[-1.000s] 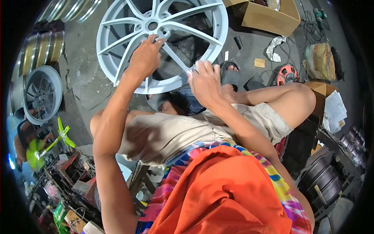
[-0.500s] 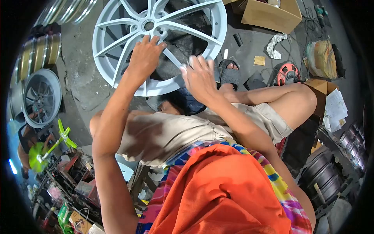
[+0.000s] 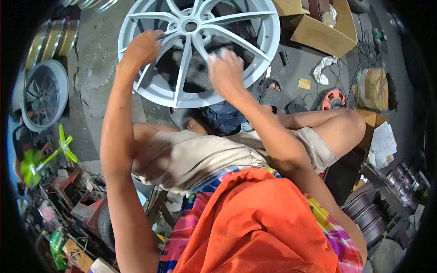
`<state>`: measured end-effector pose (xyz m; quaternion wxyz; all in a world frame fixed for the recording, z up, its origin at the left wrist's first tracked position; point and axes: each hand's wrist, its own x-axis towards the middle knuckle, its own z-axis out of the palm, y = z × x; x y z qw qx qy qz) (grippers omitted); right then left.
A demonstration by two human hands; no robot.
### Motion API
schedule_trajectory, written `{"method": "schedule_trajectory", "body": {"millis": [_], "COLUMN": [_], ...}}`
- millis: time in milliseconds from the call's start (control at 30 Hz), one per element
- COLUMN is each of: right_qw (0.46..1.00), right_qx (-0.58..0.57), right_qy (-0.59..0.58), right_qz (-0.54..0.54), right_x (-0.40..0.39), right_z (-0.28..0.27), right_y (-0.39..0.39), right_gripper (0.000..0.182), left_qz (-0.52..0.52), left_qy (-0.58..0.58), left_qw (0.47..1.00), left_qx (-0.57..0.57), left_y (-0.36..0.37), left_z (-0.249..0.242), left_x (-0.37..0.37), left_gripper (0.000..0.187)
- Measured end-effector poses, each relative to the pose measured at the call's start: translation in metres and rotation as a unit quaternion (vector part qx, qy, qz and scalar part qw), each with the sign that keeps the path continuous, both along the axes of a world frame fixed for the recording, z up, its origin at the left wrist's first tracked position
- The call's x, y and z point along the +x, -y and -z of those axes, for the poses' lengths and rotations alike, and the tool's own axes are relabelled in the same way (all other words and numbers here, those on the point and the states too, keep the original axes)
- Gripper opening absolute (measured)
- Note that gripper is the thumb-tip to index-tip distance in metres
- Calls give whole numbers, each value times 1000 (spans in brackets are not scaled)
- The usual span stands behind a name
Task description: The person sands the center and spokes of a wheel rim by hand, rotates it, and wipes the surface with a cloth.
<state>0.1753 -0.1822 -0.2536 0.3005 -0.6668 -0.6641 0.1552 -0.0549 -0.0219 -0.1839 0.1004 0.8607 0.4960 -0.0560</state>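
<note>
A light grey, multi-spoke alloy wheel rim (image 3: 185,63) lies in front of my knees, its top edge cut off by the frame. My left hand (image 3: 144,47) grips a spoke on the rim's left side, fingers curled over it. At a lower spoke, right of the centre hole, is my right hand (image 3: 226,70), smeared by motion. Its fingers are bent together, and a small whitish thing shows at the fingertips, too blurred to name. Dark blue cloth (image 3: 225,119) lies below the rim's near edge, between my feet.
An open cardboard box (image 3: 325,34) stands at the upper right. Crumpled paper (image 3: 324,70), cables and a red-and-black round object (image 3: 333,99) lie below it. Another rim (image 3: 45,95) leans at the left, above a green-bladed fan (image 3: 31,167) and cluttered parts. Dark rims (image 3: 368,218) lie at the lower right.
My left hand has moved left from near the hub to a left spoke. My right hand has shifted slightly up along its spoke. The rim appears further right and higher as the view shifted.
</note>
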Motion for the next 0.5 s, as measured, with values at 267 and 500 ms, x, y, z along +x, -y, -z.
{"method": "schedule_trajectory", "body": {"millis": [267,500], "right_qw": [996,989], "right_qx": [23,-30], "right_qy": [86,-95], "right_qz": [-3,-109], "right_x": [3,42], "right_z": [-3,13], "right_y": [2,-111], "right_gripper": [33,50], "left_qz": [-37,-50], "left_qy": [0,44], "left_qw": [992,988], "left_qx": [-118,-140], "left_y": [6,45], "left_z": [13,24], "left_x": [-45,-28], "left_gripper": [33,40]}}
